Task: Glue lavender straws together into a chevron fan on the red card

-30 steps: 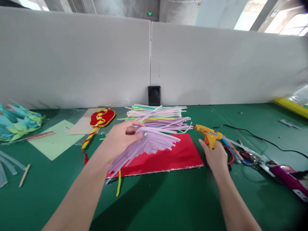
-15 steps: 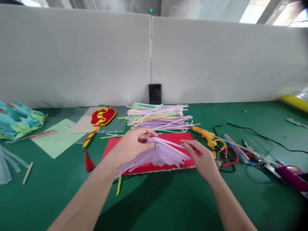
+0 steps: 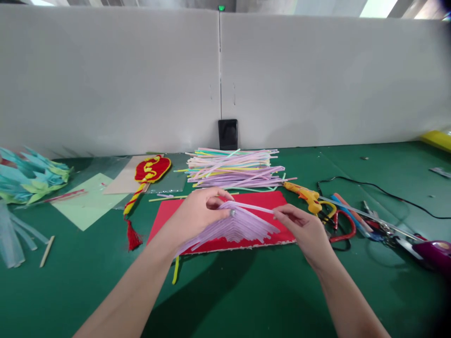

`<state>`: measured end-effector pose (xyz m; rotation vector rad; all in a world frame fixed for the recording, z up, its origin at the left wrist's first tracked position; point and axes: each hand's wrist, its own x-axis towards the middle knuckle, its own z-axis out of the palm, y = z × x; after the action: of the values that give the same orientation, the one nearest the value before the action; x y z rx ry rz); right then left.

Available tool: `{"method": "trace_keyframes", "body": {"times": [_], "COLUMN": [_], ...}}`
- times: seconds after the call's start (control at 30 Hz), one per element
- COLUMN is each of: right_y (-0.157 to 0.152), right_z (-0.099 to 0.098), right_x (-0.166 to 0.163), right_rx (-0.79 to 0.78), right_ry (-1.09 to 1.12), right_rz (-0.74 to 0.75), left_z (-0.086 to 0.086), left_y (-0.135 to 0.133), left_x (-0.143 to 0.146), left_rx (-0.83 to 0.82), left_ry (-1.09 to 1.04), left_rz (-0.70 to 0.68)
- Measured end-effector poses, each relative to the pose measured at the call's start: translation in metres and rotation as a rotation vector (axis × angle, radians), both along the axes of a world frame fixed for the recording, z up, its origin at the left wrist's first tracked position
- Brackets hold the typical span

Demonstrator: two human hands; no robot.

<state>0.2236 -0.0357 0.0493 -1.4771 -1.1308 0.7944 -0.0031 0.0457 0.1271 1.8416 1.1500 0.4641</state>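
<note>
My left hand [image 3: 197, 213] is closed on the peak of a fan-shaped panel of lilac straws [image 3: 236, 229], held just above a red sheet [image 3: 169, 216] on the green table. My right hand [image 3: 303, 229] pinches the end of the top straw at the panel's right edge. Behind the red sheet lies a heap of loose pastel straws [image 3: 234, 168]. A yellow glue gun [image 3: 305, 195] rests on the table right of the sheet, apart from both hands.
Scissors, pens and a purple tool [image 3: 435, 251] lie at the right with a black cable [image 3: 380, 190]. A red and yellow tasselled ornament [image 3: 150, 171], a pale green sheet [image 3: 84, 202] and teal paper pieces [image 3: 28, 176] sit at the left. A white partition [image 3: 141, 80] backs the table.
My right hand let go of the glue gun, which now lies on the table, and came left to pinch the straw panel's right edge. My left hand lowered the panel slightly.
</note>
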Motion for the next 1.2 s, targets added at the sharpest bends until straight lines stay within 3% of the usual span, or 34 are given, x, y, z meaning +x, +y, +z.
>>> {"method": "trace_keyframes", "body": {"times": [0.4,1.2], "right_y": [-0.0001,0.0036], "right_z": [0.0010,-0.0067], "right_x": [-0.0021,-0.0066], "right_rx": [0.063,0.085], "right_ry": [-0.046,-0.032], "right_rz": [0.093,0.109], "left_z": [-0.0013,0.0042], "left_y": [0.0035,0.0037], "left_x": [-0.0020,0.0006], "left_rx": [-0.020,-0.044], "left_ry": [-0.029,-0.045], "left_rz": [0.033,0.125]}}
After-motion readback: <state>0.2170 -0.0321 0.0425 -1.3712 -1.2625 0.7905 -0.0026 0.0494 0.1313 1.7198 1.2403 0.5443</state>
